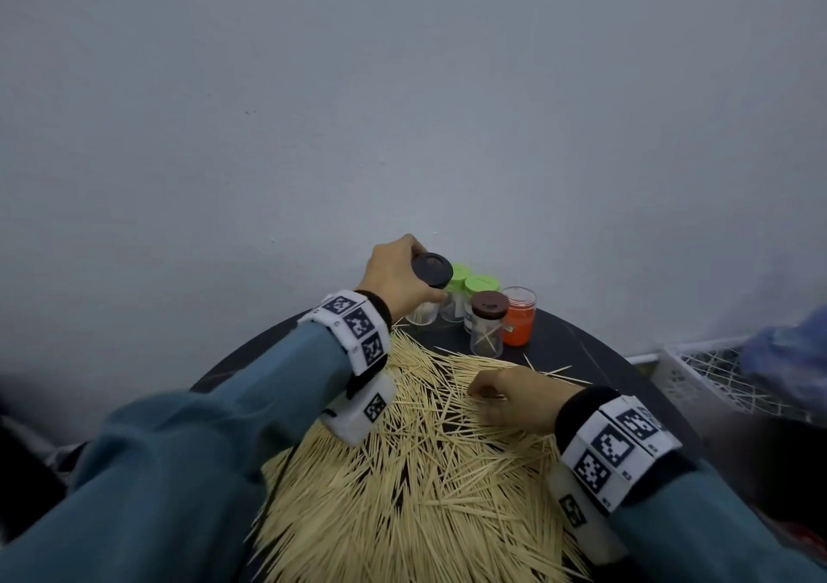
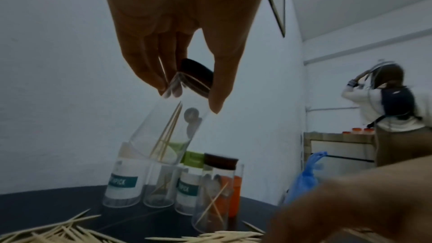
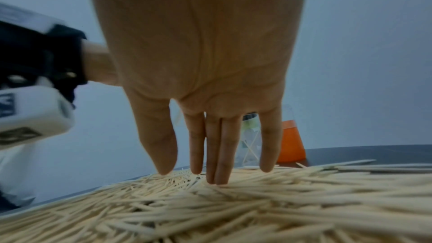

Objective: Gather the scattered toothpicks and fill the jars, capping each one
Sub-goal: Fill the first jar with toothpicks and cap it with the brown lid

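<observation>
My left hand (image 1: 398, 278) grips a clear jar (image 1: 427, 300) with a dark cap (image 1: 432, 267) at the back of the round dark table (image 1: 581, 358). In the left wrist view the jar (image 2: 168, 132) is off the table and tilted, thumb and fingers of the left hand (image 2: 189, 97) pinching it just under the cap; a few toothpicks lean inside. A thick heap of toothpicks (image 1: 425, 470) covers the table's middle and front. My right hand (image 1: 488, 396) rests on the heap, and the right hand (image 3: 194, 169) has straight fingers pointing down, their tips touching the toothpicks (image 3: 233, 210).
Behind the heap stand a brown-capped jar (image 1: 488, 327) with a few toothpicks, two green-capped labelled jars (image 1: 470, 282) and an open orange jar (image 1: 518, 318). A white wire basket (image 1: 716, 381) and a blue bag (image 1: 783, 349) sit right of the table. Another person (image 2: 392, 114) stands far off.
</observation>
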Demonstrator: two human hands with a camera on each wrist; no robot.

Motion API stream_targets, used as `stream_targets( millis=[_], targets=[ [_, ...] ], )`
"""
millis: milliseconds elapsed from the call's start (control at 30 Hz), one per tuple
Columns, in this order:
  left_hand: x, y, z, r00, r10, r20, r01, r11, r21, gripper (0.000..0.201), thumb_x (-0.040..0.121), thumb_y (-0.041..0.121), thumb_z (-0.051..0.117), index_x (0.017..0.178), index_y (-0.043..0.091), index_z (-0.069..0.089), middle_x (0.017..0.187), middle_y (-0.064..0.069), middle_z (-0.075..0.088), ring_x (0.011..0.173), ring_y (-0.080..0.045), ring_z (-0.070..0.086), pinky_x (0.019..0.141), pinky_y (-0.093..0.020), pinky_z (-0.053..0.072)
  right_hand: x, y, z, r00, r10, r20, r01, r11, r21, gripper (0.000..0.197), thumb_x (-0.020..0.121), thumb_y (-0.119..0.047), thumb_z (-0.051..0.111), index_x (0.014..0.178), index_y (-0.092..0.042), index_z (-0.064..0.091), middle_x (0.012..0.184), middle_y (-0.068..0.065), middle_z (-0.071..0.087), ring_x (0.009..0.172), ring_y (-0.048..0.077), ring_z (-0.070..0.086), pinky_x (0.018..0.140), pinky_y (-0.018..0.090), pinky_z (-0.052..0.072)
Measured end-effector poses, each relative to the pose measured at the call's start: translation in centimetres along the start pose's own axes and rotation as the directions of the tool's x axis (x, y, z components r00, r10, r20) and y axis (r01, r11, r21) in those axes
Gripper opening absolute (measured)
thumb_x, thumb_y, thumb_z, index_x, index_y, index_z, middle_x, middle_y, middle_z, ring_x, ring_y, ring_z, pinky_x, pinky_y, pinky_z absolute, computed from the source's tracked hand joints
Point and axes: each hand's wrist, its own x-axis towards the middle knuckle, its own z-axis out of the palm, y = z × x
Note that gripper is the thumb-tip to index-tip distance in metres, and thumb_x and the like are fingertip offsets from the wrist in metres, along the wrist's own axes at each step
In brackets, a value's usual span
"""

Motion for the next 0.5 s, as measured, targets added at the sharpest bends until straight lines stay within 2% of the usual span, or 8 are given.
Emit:
stream_targets(
  millis=[100,167,233,300,367,400,500],
  targets=[
    [-2.8,0.2,-1.4,0.998,0.06,-0.011,-0.061,0.995,-0.075,0.05,0.059,0.016,0.086,0.102,0.013,0.06,0.101,-0.002,0.067,0.092,-0.014,0.061,0.066,-0.007,0.042,-0.3,-0.1,-0.1,0.998,-0.024,-0.055,0.029,0.996,0.085,0.037,0.094,-0.018,0.049,0.131,-0.015,0.046,0.133,0.001,0.051,0.121,0.013,0.049,0.098,0.022,0.038],
    [-4.8,0.2,-2.0,0.997,0.078,0.009,-0.076,0.989,-0.125,0.047,0.061,0.016,0.085,0.101,0.016,0.061,0.096,0.004,0.066,0.088,-0.008,0.06,0.064,-0.003,0.042,-0.5,-0.1,-0.3,0.993,-0.043,-0.113,0.062,0.983,0.173,0.035,0.094,-0.017,0.051,0.129,-0.015,0.048,0.13,-0.001,0.053,0.116,0.01,0.052,0.094,0.02,0.041],
    [-6.6,0.1,-2.2,0.995,0.096,0.039,-0.088,0.98,-0.179,0.041,0.063,0.018,0.085,0.096,0.022,0.06,0.092,0.008,0.065,0.084,-0.001,0.059,0.067,-0.002,0.044,-0.8,-0.2,-0.5,0.98,-0.064,-0.19,0.111,0.963,0.247,0.032,0.093,-0.017,0.053,0.125,-0.016,0.051,0.125,-0.003,0.056,0.108,0.007,0.054,0.089,0.016,0.043],
    [-8.1,-0.2,-2.2,0.992,0.114,0.053,-0.101,0.976,-0.192,0.038,0.065,0.02,0.084,0.093,0.026,0.059,0.093,0.006,0.064,0.086,-0.004,0.06,0.074,-0.011,0.049,-1.3,-0.3,-0.9,0.96,-0.082,-0.269,0.17,0.931,0.323,0.03,0.093,-0.018,0.053,0.123,-0.017,0.052,0.119,-0.005,0.058,0.104,0.006,0.055,0.087,0.014,0.043],
    [-9.2,-0.6,-1.9,0.992,0.122,0.043,-0.114,0.98,-0.162,0.042,0.064,0.022,0.083,0.099,0.024,0.06,0.099,0.004,0.063,0.091,-0.008,0.06,0.079,-0.017,0.05,-1.8,-0.7,-1.3,0.935,-0.083,-0.344,0.233,0.877,0.421,0.026,0.093,-0.019,0.053,0.12,-0.018,0.053,0.115,-0.004,0.062,0.103,0.008,0.059,0.09,0.02,0.046],
    [-9.6,-0.8,-1.8,0.991,0.127,0.034,-0.12,0.981,-0.154,0.047,0.064,0.021,0.083,0.104,0.022,0.059,0.102,0.005,0.063,0.092,-0.005,0.059,0.079,-0.013,0.048,-2.0,-0.9,-1.4,0.922,-0.079,-0.378,0.263,0.844,0.467,0.024,0.094,-0.019,0.052,0.118,-0.019,0.054,0.113,-0.003,0.063,0.1,0.009,0.061,0.089,0.021,0.047],
    [-10.3,-0.9,-1.6,0.987,0.156,0.025,-0.152,0.981,-0.121,0.06,0.063,0.02,0.083,0.115,0.017,0.053,0.104,0.008,0.062,0.089,0.003,0.055,0.072,0.0,0.039,-2.8,-1.9,-1.5,0.891,-0.059,-0.45,0.333,0.758,0.561,0.018,0.094,-0.024,0.048,0.111,-0.021,0.055,0.105,-0.004,0.066,0.088,0.005,0.066,0.076,0.012,0.045]
  ],
)
